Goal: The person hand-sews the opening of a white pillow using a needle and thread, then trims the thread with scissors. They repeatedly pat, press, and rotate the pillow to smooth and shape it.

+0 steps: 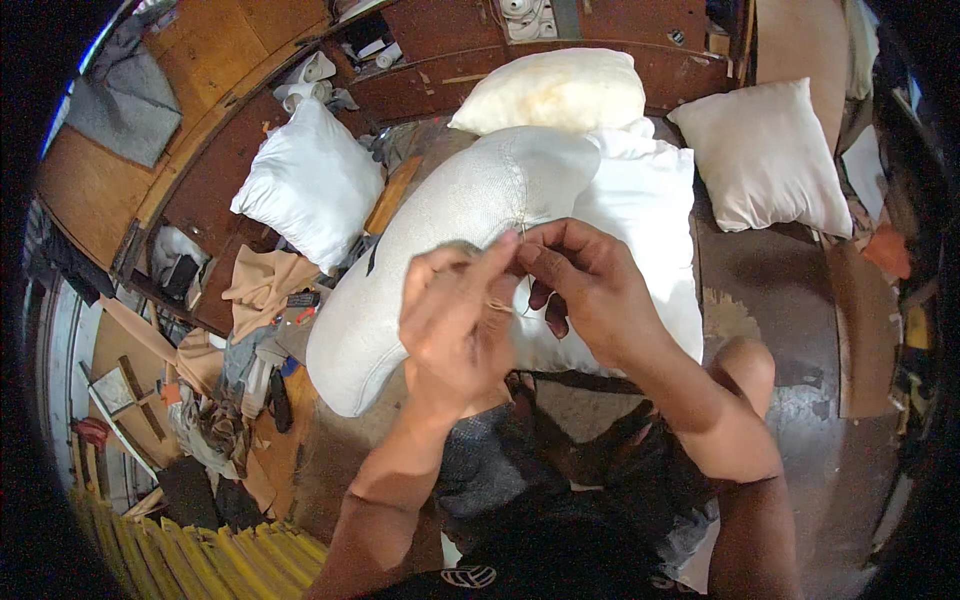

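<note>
A long, curved off-white knit cushion (440,215) with a seam along its far part lies in front of me, partly on a white cushion (640,215). My left hand (450,320) is raised over it and slightly blurred, its fingers closed on a thin tan thread (497,304). Thumb and forefinger of my right hand (590,280) pinch together beside the left fingertips, holding the thread too. Its other fingers curl beneath. The fingertips meet near the cushion's seam. Whether a needle is between them is too small to tell.
White pillows lie around: one at the left (310,185), a stained one at the back (560,92), one at the right (765,155). Fabric scraps (265,285) and loose tools clutter the left. Brown wooden panels (430,80) curve behind. My knee (745,375) is at the right.
</note>
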The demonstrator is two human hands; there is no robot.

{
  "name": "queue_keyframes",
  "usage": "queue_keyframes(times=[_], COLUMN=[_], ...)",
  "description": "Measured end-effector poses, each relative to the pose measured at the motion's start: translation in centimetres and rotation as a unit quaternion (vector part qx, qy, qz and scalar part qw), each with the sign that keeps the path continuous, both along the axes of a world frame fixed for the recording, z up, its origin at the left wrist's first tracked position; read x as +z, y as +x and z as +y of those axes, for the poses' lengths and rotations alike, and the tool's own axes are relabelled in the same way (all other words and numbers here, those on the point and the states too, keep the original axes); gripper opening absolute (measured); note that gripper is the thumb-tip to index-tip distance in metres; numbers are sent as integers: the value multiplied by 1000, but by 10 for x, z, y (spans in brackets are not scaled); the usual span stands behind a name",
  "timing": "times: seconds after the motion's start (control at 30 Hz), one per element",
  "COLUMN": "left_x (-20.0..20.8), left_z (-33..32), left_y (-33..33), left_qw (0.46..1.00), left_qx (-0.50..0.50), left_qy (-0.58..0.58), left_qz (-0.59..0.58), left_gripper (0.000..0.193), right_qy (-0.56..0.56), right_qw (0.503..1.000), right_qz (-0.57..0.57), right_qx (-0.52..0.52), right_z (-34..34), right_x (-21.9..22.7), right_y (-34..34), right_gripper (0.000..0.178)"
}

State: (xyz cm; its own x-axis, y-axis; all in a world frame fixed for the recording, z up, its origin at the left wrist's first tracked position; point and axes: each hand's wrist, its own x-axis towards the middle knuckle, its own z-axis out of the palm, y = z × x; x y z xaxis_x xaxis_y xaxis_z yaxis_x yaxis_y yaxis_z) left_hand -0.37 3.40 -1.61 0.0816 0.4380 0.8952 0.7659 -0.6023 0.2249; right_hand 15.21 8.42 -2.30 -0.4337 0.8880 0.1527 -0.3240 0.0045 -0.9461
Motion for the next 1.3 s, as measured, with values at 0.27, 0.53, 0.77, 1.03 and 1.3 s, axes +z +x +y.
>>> queue_keyframes(times=[0.27,0.53,0.77,1.03,1.3], left_x=[24,8,16,2,-23], left_z=[50,68,57,19,-29], left_y=[-8,-7,-16,-19,13], left_qw=[974,987,959,981,806], left_qx=[-72,-84,-100,-82,-169], left_qy=[-123,-57,-192,-75,-410], left_qz=[-177,-123,-180,-160,-392], left_gripper=[29,44,44,28,34], right_qy=[14,133,248,354,365], right_qw=[994,956,917,790,724], right_qz=[-56,-133,-262,-358,-398], right_qx=[90,225,172,350,429], right_z=[-18,-66,-56,-96,-116], right_x=[-22,-53,-36,-53,-75], right_y=[-2,-8,38,81,72], right_gripper=[20,17,16,23,21])
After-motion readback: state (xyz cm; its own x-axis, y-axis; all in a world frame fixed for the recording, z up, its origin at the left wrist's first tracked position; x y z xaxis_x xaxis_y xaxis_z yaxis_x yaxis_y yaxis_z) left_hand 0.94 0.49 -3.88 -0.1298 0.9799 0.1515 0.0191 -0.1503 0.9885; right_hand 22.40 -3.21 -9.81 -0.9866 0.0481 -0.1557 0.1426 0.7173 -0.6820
